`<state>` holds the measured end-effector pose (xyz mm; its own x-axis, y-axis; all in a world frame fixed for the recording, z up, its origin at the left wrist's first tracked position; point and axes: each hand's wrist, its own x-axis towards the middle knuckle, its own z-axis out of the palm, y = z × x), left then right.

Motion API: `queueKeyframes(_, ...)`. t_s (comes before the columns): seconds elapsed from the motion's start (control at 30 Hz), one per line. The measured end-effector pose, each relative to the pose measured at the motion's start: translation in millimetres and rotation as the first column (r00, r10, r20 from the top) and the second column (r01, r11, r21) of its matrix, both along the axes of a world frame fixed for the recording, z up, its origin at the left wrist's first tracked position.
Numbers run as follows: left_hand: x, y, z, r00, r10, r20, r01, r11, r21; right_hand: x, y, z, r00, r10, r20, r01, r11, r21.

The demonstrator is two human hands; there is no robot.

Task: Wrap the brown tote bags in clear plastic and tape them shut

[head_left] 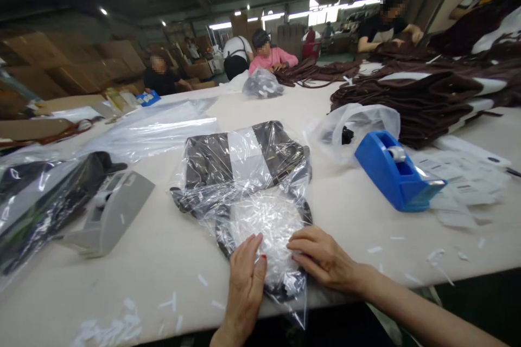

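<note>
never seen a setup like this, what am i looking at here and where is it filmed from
There is no machine here: a person works with two bare hands, and the single picture comes from a camera worn on the head, looking forward and down.

Both the left hand and the right hand touch a shiny clear plastic bag. Inside is a dark folded item with a pale band across it. Whether the fingers pinch the plastic is hard to tell.

On the pale tabletop, a grey tape dispenser stands to the left; a blue plastic tape dispenser and white printed slips lie to the right. Other people sit or stand farther back.
</note>
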<state>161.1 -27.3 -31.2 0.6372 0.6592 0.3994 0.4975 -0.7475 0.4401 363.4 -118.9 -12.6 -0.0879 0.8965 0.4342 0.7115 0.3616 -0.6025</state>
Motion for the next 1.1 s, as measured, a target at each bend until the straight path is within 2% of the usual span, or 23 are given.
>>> queueKeyframes(0.07, -9, -3, 8.0, 0.996, 0.002, 0.089, 0.003, 0.999, -0.055, -3, -25, -4.7, 0.999, -0.035, -0.005, 0.035, 0.999, 0.033)
queueKeyframes(0.1, -14, -6, 11.3, 0.993, -0.004, 0.120, 0.008, 0.999, -0.032, -5, -35, -6.0, 0.999, -0.051, -0.003, 0.051, 0.998, 0.039)
queueKeyframes(0.23, -34, -26, 11.0, 0.995, -0.082, 0.060, 0.067, 0.972, 0.225, -18, -54, -6.5, 0.998, -0.065, 0.003, 0.065, 0.996, 0.064)
queueKeyframes(0.33, -40, -39, -1.3, 0.987, -0.154, -0.038, 0.158, 0.936, 0.314, -25, -56, -9.1, 0.999, -0.044, 0.032, 0.041, 0.996, 0.074)
queueKeyframes(0.43, -36, -44, -12.4, 0.973, -0.217, -0.076, 0.229, 0.910, 0.345, -30, -52, -16.6, 0.997, -0.047, 0.057, 0.043, 0.997, 0.061)
queueKeyframes(0.53, -30, -43, -14.2, 0.974, -0.215, -0.070, 0.226, 0.912, 0.342, -31, -47, -22.2, 0.997, -0.040, 0.068, 0.035, 0.997, 0.073)
queueKeyframes(0.63, -29, -42, -10.5, 0.968, -0.242, -0.067, 0.250, 0.904, 0.347, -33, -47, -19.8, 0.999, -0.030, 0.041, 0.025, 0.994, 0.108)
queueKeyframes(0.67, -29, -43, -9.9, 0.972, -0.232, -0.048, 0.233, 0.907, 0.349, -35, -48, -17.9, 0.999, -0.042, 0.018, 0.039, 0.992, 0.118)
queueKeyframes(0.73, -28, -50, -11.1, 0.990, -0.140, 0.031, 0.121, 0.933, 0.340, -39, -51, -15.3, 0.992, -0.121, -0.030, 0.123, 0.984, 0.126)
queueKeyframes(0.8, -25, -60, -15.1, 0.991, 0.028, 0.130, -0.065, 0.954, 0.293, -46, -53, -16.5, 0.974, -0.224, -0.045, 0.228, 0.965, 0.130)
queueKeyframes(0.87, -18, -69, -19.3, 0.968, 0.165, 0.191, -0.209, 0.949, 0.237, -52, -53, -21.6, 0.957, -0.290, -0.015, 0.289, 0.945, 0.155)
queueKeyframes(1.0, -1, -78, -20.3, 0.939, 0.263, 0.223, -0.300, 0.942, 0.150, -61, -46, -34.0, 0.941, -0.334, 0.045, 0.316, 0.921, 0.229)
queueKeyframes(1.1, 7, -78, -20.1, 0.930, 0.299, 0.216, -0.329, 0.936, 0.121, -62, -43, -37.7, 0.953, -0.301, 0.020, 0.286, 0.923, 0.258)
